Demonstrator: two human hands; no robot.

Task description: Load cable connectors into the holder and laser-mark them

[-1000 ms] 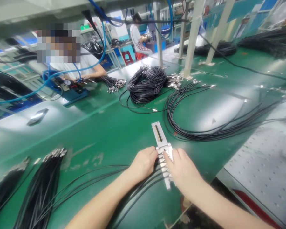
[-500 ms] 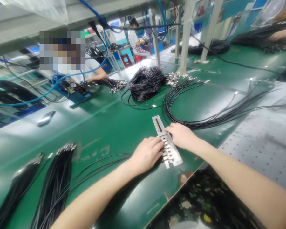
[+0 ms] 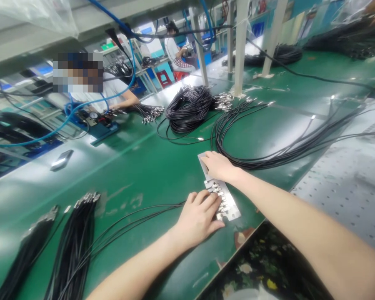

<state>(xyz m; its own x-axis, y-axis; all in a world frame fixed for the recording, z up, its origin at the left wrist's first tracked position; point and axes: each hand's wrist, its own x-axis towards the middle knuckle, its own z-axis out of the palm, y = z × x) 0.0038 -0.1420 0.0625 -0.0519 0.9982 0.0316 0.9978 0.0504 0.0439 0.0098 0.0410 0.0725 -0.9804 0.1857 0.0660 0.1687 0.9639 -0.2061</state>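
Observation:
A narrow metal fixture (image 3: 234,211) lies on the green bench in front of me, with a row of silver connectors (image 3: 217,189) set across it. My left hand (image 3: 198,214) rests over the connectors from the left. Its fingers are apart and its thumb reaches to the fixture's near end. Black cables (image 3: 150,213) run leftward from under that hand. At the far end, my right hand (image 3: 220,165) has its fingers curled on the slotted metal plate (image 3: 208,175) of the fixture, covering most of it.
Black cable bundles (image 3: 76,233) lie at left. Beyond the fixture are a coiled bundle (image 3: 189,110) and loose looped cables (image 3: 253,162). A co-worker (image 3: 118,93) sits across beside a small blue press (image 3: 101,129). Shelf posts (image 3: 241,54) stand on the bench (image 3: 162,166).
My right hand has moved from beside the fixture's middle onto the slotted plate. My left hand has shifted slightly nearer, with its thumb now stretched out.

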